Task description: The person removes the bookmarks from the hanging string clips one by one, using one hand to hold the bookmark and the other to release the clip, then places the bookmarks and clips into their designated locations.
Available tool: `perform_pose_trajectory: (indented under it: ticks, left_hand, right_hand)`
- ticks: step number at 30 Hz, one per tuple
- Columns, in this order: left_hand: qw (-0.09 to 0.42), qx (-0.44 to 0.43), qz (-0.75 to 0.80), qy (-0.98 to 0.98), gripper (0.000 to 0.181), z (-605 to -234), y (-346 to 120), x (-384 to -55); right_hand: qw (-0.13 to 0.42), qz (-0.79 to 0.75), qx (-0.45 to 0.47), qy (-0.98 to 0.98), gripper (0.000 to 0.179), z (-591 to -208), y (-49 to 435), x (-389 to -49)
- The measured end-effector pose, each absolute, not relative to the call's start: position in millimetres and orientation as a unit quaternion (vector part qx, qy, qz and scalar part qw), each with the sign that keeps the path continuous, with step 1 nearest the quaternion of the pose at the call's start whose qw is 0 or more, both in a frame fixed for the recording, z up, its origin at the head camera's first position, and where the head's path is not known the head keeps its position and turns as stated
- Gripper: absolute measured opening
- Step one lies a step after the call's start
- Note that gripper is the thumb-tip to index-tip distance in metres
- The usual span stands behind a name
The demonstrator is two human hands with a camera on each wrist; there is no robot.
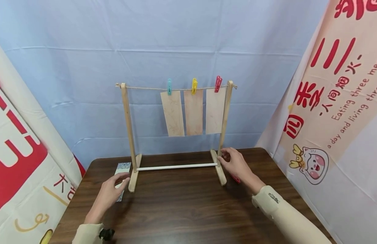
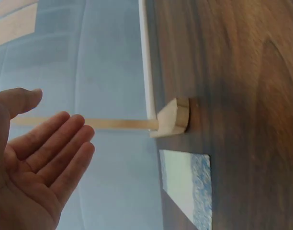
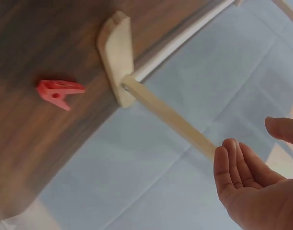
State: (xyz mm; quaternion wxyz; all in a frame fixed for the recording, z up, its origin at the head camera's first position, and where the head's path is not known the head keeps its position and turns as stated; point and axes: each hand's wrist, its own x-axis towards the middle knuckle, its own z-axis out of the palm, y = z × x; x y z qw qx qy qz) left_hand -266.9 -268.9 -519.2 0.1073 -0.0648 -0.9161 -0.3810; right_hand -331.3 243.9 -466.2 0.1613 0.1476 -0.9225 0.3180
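A wooden rack (image 1: 129,125) with a string between its two posts stands on the table. Three paper cards hang from the string: one (image 1: 173,115) under a teal clip (image 1: 169,87), one (image 1: 193,113) under a yellow clip (image 1: 194,86), one (image 1: 214,112) under a red clip (image 1: 218,84). My left hand (image 1: 110,189) is beside the rack's left foot (image 2: 171,117), fingers extended, holding nothing. Beside the right post (image 3: 170,115) is my right hand (image 3: 261,187), fingers loosely bent and nothing in its grasp. It partly hides another red clip (image 3: 59,92) in the head view.
A blue-patterned card (image 2: 185,179) lies on the dark wooden table (image 1: 182,206) left of the rack. A white rod (image 1: 176,166) joins the rack's feet. Behind hangs a light blue cloth (image 1: 164,40), with printed banners (image 1: 344,112) at both sides.
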Motion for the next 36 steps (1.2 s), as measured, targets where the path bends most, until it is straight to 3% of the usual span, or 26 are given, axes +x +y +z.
perform_pose_trajectory:
  ticks: [18, 36]
  left_hand:
    - [0.099, -0.111, -0.429, -0.891, 0.051, -501, -235, -280]
    - [0.101, -0.138, -0.455, -0.874, 0.046, -490, -201, -298]
  right_hand:
    - [0.187, 0.330, 0.189, -0.906, 0.035, -433, 220, -339]
    - [0.209, 0.325, 0.219, -0.896, 0.038, -406, 197, -346]
